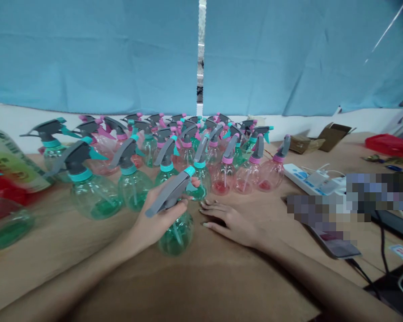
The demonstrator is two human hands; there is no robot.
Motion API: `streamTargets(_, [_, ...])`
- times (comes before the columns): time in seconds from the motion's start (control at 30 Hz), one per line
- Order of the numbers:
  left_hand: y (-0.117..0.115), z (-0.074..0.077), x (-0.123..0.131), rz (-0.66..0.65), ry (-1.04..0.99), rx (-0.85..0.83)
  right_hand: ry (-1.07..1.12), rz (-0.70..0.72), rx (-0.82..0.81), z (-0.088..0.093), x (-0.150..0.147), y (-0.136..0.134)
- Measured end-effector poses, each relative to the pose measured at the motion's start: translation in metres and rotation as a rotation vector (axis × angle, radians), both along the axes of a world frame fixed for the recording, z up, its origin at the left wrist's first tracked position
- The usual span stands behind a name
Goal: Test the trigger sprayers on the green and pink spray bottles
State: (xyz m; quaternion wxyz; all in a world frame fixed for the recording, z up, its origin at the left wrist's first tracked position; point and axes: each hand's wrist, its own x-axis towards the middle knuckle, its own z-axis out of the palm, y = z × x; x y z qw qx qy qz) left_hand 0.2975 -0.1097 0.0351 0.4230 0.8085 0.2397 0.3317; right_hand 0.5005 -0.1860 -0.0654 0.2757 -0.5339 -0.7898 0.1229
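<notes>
My left hand [154, 219] is wrapped round the neck of a green spray bottle [175, 235] with a grey trigger head and teal collar. The bottle stands tilted on the brown table [221, 277] in front of me. My right hand [230, 220] lies flat on the table just right of that bottle, fingers stretched out and holding nothing. Behind both hands stand several more spray bottles, green ones [94, 194] to the left and pink ones [251, 176] to the right.
A white power strip [309, 179] with cables lies at the right, near a phone [339, 246] and dark cords. Open cardboard boxes [332, 134] and a red tray [389, 145] sit at the back right. A colourful bag [6, 170] is at the far left. Blue cloth hangs behind.
</notes>
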Motion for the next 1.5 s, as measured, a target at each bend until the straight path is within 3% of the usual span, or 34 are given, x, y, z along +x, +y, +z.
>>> streamTargets(0.9, [0.0031,-0.0008,-0.0026,0.013,0.069,0.155,0.007,0.001,-0.002,-0.003,0.0006,0.0001])
streamTargets(1.1, [0.0051,-0.0066,-0.0039,0.02,0.022,0.132,0.002,0.004,-0.001,-0.0053,0.001,0.0013])
streamTargets(1.5, [0.0015,-0.0032,-0.003,-0.027,-0.012,0.037,-0.015,-0.008,-0.015,-0.0032,0.0003,0.0006])
